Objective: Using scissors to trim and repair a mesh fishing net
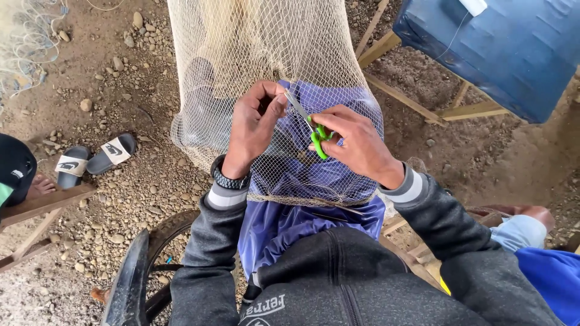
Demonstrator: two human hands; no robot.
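A pale fishing net [254, 54] hangs down over my lap, which is covered by blue shorts [284, 223]. My left hand [251, 127], with a black watch on the wrist, pinches a strand of the net near the top of my knees. My right hand [356, 142] holds small scissors with green handles [317, 137]. The metal blades point up-left and meet the mesh right beside my left fingertips.
A pair of black slides [90, 158] lies on the gravel at left, near a wooden bench edge [42, 205]. A blue container [513, 48] rests on a wooden frame at upper right. A tyre [163, 232] is by my left leg. Another person's arm [525, 229] shows at right.
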